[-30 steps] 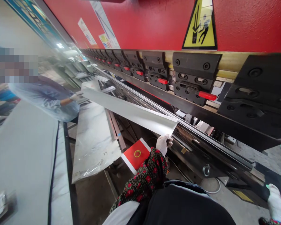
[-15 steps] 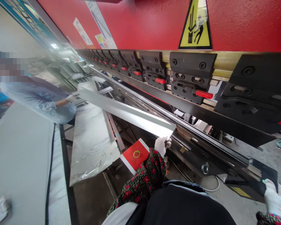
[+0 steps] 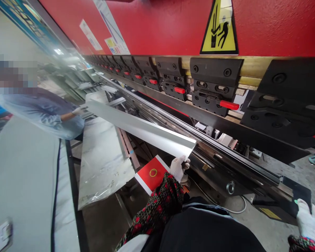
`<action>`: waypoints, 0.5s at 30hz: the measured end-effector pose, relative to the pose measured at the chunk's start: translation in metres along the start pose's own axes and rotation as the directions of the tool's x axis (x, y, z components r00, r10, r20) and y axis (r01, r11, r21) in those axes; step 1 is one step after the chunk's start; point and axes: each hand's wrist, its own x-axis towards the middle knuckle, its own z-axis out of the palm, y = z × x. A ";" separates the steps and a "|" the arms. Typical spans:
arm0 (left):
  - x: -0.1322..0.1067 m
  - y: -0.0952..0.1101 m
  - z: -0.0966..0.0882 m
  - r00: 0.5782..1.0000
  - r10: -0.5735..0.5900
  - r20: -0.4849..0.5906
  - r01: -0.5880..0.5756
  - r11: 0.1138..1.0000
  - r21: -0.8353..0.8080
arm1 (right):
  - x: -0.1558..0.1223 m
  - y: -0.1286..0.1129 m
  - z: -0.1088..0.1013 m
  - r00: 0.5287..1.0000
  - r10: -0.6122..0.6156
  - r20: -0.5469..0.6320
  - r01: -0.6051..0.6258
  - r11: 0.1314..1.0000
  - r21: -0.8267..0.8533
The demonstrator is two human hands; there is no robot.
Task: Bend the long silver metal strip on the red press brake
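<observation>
My left hand (image 3: 178, 168), in a white glove, pinches the near corner of a long bent sheet metal strip (image 3: 146, 129). A raised flange runs along the strip's machine side. At its far end, a co-worker's gloved hand (image 3: 80, 111) is at the strip; the exact grip is too small to make out. The strip slants in front of the lower beam (image 3: 215, 157) of a red press brake (image 3: 159, 28). My right hand (image 3: 311, 218), also gloved, rests at the beam's black end block (image 3: 298, 190), with thumb and fingers apart.
Black punch clamps (image 3: 216, 82) with red levers hang above the beam. A worn metal-topped table (image 3: 102, 164) stands left of the strip, and a larger grey sheet (image 3: 26, 175) lies farther left. Below the strip is a red panel (image 3: 149, 169) with a yellow ring. A cable (image 3: 236, 212) runs below the beam.
My left hand and the strip's near end have moved slightly left and down, tilting the flange a little. My right hand stays at the end block.
</observation>
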 end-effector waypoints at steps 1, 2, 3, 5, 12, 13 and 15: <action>-0.001 0.000 -0.001 1.000 0.003 0.002 -0.003 1.000 -0.010 | 0.001 0.000 0.000 1.000 0.020 0.002 -0.020 1.000 0.016; -0.001 0.000 -0.002 1.000 0.008 0.004 -0.007 1.000 -0.016 | 0.002 -0.001 0.000 0.998 0.056 0.001 -0.056 0.998 0.043; -0.002 0.000 -0.003 1.000 0.014 0.004 -0.014 1.000 -0.017 | 0.003 -0.004 -0.001 0.995 0.097 0.001 -0.097 0.993 0.066; -0.003 0.001 -0.004 1.000 0.021 0.008 -0.021 1.000 -0.009 | 0.003 -0.010 -0.004 0.990 0.143 0.016 -0.144 0.988 0.062; -0.007 0.004 -0.008 1.000 0.016 0.014 -0.016 1.000 -0.009 | 0.004 -0.007 -0.003 0.995 0.101 -0.005 -0.100 0.991 0.089; -0.008 0.005 -0.009 1.000 0.017 0.013 -0.017 1.000 -0.009 | 0.005 -0.004 -0.001 0.995 0.095 -0.018 -0.093 0.992 0.090; -0.010 0.006 -0.011 1.000 0.021 0.011 -0.021 1.000 -0.010 | 0.008 0.002 0.003 0.996 0.079 -0.038 -0.076 0.994 0.073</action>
